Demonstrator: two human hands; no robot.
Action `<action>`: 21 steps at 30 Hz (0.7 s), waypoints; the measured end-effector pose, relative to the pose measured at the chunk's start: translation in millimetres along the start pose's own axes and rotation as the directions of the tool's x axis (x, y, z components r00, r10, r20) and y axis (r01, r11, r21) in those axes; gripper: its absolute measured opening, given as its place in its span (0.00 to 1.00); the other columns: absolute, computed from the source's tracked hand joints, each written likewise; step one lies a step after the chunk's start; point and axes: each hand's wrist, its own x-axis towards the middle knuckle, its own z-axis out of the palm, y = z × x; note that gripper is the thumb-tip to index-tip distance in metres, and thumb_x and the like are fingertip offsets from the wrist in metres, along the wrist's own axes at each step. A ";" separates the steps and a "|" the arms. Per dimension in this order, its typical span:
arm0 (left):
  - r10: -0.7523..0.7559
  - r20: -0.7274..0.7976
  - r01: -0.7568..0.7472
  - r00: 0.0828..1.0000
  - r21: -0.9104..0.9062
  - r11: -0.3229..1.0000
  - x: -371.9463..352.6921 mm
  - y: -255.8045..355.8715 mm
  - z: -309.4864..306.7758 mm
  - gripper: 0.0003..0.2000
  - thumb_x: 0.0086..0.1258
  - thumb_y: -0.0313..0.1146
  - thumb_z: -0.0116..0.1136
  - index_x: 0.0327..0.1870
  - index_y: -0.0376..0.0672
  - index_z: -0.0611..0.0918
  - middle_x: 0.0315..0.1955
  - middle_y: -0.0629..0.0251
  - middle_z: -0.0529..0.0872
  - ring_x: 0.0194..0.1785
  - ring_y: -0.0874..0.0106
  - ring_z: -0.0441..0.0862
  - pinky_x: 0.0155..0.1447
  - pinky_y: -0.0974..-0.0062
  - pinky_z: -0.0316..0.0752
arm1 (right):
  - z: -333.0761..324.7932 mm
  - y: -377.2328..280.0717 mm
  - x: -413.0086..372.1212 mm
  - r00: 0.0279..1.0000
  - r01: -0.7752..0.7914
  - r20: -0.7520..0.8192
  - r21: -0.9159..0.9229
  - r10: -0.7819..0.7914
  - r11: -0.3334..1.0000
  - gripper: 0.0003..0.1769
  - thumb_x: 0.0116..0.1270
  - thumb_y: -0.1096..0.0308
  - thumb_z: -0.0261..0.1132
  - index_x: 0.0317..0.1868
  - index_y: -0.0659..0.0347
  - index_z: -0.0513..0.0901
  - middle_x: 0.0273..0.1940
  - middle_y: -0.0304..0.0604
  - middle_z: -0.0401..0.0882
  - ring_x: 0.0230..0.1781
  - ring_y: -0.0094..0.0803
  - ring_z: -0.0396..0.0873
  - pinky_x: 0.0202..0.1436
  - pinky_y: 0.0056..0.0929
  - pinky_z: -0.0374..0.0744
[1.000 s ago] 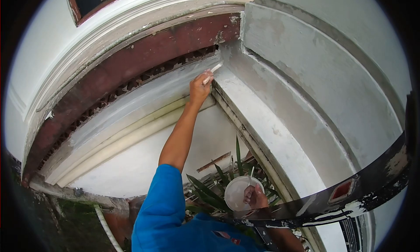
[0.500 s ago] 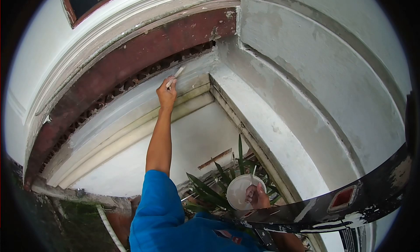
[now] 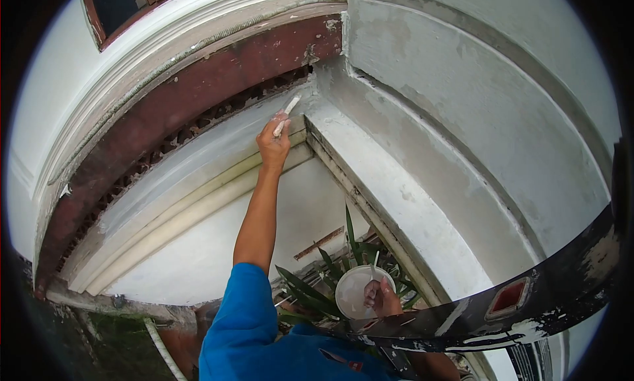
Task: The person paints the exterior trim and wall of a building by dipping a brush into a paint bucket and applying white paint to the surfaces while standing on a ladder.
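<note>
My left hand (image 3: 273, 138) is closed around a pale, narrow tool (image 3: 291, 105), its tip slanting up and right against the smooth grey-white ledge (image 3: 218, 140) under the red-brown beam. Lower down, my right hand (image 3: 383, 297) has curled fingers over the right side of a round white bucket (image 3: 349, 292), at its rim. A thin light stick (image 3: 375, 262) stands up beside these fingers; whether they also hold it is unclear. Pale residue coats the fingers of both hands.
The red-brown beam (image 3: 218, 77) crosses the upper left. A grey wall (image 3: 456, 70) and white ledge (image 3: 396, 183) lie right of the corner. A black, paint-spotted bar (image 3: 475, 321) curves across the lower right. Long-leaved plants (image 3: 307, 292) surround the bucket.
My left hand has moved right along the ledge with the tool, closer to the corner. My right hand keeps its place at the bucket. The view has shifted slightly.
</note>
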 end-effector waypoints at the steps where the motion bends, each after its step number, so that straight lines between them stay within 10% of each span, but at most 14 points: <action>1: -0.039 0.010 0.039 0.999 -0.024 0.999 4.5 -5.0 18.8 0.05 0.62 0.25 0.62 0.38 0.36 0.83 0.38 0.53 0.86 0.47 0.63 0.85 0.50 0.73 0.76 | -0.7 -0.4 -0.1 1.000 -0.004 -0.003 -0.002 0.004 1.000 0.35 0.69 0.35 0.44 0.30 0.63 0.73 0.26 0.33 0.57 0.24 0.25 0.58 0.31 0.25 0.62; 10: -0.389 -0.151 0.344 0.909 -0.257 0.903 9.7 -68.8 92.0 0.05 0.63 0.26 0.60 0.38 0.39 0.82 0.30 0.59 0.86 0.35 0.73 0.84 0.42 0.76 0.76 | -13.4 4.6 5.9 0.999 -0.024 -0.041 -0.028 0.023 0.999 0.37 0.65 0.31 0.47 0.29 0.62 0.73 0.26 0.34 0.59 0.25 0.26 0.59 0.32 0.26 0.62; 21: -0.209 -0.145 0.221 0.967 0.074 0.972 -11.2 -56.8 -48.6 0.07 0.64 0.23 0.60 0.41 0.33 0.82 0.39 0.56 0.86 0.45 0.70 0.84 0.50 0.77 0.76 | -10.4 1.4 0.2 1.000 -0.015 -0.022 -0.044 0.014 0.999 0.35 0.66 0.32 0.46 0.29 0.61 0.73 0.26 0.33 0.58 0.26 0.25 0.59 0.34 0.25 0.62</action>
